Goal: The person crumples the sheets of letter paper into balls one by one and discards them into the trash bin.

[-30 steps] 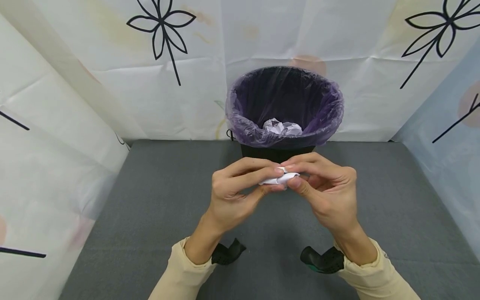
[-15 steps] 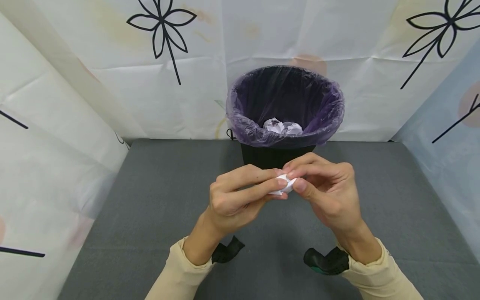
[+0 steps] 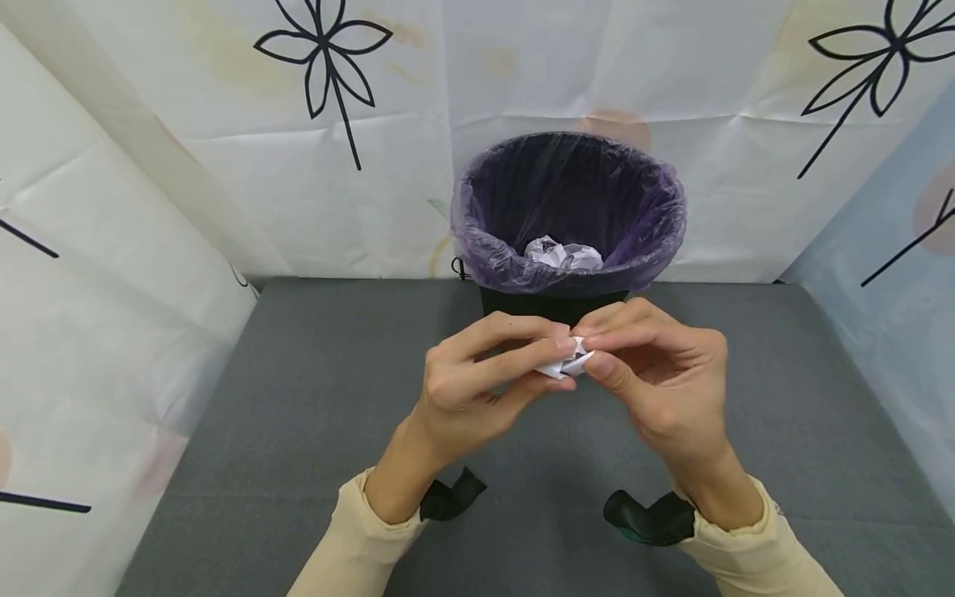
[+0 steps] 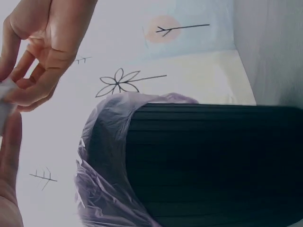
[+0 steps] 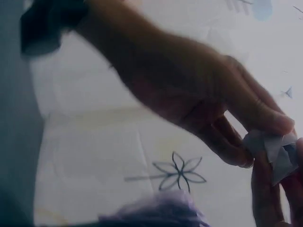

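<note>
A small folded piece of white paper (image 3: 564, 366) is held up between both hands, in front of the bin. My left hand (image 3: 477, 390) pinches its left end, thumb below and fingers above. At the right end, my right hand (image 3: 664, 381) pinches it between thumb and fingertips. The right wrist view shows the paper (image 5: 279, 153) as a crumpled, creased wad with a dark patch in a fold. In the left wrist view only a blurred part of the paper (image 4: 5, 101) shows at the left edge.
Behind the hands stands a black bin (image 3: 555, 307) with a purple plastic liner (image 3: 477, 249) over its rim. Crumpled white paper (image 3: 563, 253) lies inside it. Grey cloth (image 3: 298, 414) covers the surface, and white flower-printed curtains (image 3: 358, 207) enclose the back and sides.
The fingers have shifted along the paper, which has turned and now shows a dark patch in its fold. My right hand has moved slightly right; the bin has stayed put.
</note>
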A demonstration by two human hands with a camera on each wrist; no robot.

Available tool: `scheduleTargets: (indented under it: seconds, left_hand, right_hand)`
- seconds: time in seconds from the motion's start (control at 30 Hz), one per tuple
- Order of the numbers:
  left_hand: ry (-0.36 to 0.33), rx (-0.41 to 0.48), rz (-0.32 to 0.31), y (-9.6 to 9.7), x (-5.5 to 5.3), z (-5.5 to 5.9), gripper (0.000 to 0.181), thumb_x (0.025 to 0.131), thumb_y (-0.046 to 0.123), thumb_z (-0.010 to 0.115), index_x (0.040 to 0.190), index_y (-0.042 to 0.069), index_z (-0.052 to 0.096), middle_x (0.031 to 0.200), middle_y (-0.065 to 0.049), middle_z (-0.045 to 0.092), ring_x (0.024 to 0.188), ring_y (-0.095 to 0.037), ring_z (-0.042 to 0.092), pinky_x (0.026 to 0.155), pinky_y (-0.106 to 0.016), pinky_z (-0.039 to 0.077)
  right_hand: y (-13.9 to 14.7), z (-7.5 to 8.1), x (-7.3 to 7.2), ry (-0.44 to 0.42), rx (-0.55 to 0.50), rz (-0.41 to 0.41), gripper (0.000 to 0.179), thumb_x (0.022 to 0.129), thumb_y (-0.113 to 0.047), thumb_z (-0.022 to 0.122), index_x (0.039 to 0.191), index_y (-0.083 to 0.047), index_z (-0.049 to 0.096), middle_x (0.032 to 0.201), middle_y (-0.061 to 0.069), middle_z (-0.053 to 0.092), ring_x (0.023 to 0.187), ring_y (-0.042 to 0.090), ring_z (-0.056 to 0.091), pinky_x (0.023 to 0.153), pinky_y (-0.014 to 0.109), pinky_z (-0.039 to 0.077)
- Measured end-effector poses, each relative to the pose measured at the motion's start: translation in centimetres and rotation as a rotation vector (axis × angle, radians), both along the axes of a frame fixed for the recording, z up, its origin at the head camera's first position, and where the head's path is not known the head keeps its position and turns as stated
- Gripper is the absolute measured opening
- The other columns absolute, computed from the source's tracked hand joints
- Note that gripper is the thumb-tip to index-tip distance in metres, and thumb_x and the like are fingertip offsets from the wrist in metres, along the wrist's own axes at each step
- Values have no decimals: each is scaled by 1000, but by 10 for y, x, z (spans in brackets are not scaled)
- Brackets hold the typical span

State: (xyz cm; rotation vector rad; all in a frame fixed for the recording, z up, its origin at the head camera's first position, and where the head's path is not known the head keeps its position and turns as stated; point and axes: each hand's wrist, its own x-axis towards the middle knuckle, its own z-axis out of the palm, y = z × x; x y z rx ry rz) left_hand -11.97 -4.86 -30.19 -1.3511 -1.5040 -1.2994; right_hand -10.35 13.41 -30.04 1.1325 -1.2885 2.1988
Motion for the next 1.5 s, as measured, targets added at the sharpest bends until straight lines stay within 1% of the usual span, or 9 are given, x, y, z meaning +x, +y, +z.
scheduleTargets:
  seconds: [0.1,0.2,0.27,0.33,0.47,0.7,1.23,1.4,1.5]
  left_hand:
    - [-230,29,-45,-1,5,-3,42,96,24,72,115,-13,68,112,-23,67,97,-27,69,81,-36,60]
    - [-508,63,-97,-2,12,-4,51,96,31,72,121,-13,66,114,-23,68,96,-26,68,79,-38,60]
    - [-636,87,-129,-2,15,-4,40,96,18,73,120,-13,66,112,-22,68,94,-26,67,78,-40,61]
    - [-687,106,-145,-1,17,-2,30,91,0,75,116,-15,67,108,-22,69,93,-28,67,77,-41,61]
    - [-647,155,-160,1,16,-2,31,79,-24,72,110,-20,67,105,-27,67,95,-30,66,77,-38,60]
    - [-568,206,-193,3,14,-4,39,94,13,76,109,-22,66,106,-31,65,98,-31,66,79,-33,58]
    - [-412,189,-191,6,6,-8,33,93,15,75,111,-12,72,104,-25,65,92,-32,66,72,-35,59]
    - [-483,218,-242,10,8,-8,41,92,12,76,120,-16,66,110,-31,63,103,-32,66,82,-40,59]
    - [-526,284,-197,14,13,-8,51,91,13,77,124,-21,59,113,-35,62,108,-30,66,87,-45,58]
  right_hand:
    - [-4,0,0,130,7,-207,15,81,10,81,87,19,71,92,23,71,92,31,68,82,32,59]
    - [-7,-2,-1,262,9,-333,18,79,7,83,80,19,70,88,25,71,91,32,68,84,33,58]
    - [-8,-3,-2,324,27,-391,18,80,4,84,77,17,71,86,25,71,91,31,69,85,34,58]
    - [-9,-4,-3,365,54,-423,18,82,2,83,76,14,72,85,24,71,91,30,69,86,33,58]
    - [-11,-4,-4,384,69,-439,17,82,0,84,77,12,73,86,23,71,93,29,69,88,33,57]
    - [-11,-3,-2,272,98,-360,29,84,-5,83,95,19,71,101,23,70,98,30,68,88,30,57]
    - [-13,-5,2,156,-11,-292,24,80,3,84,88,21,71,93,23,71,92,28,71,81,29,60]
    - [-12,-6,0,170,-47,-337,25,79,2,85,86,20,71,91,23,71,93,28,72,82,31,60]
    - [-15,-7,-3,212,-91,-408,25,76,1,87,84,19,72,88,24,70,92,28,73,83,32,59]
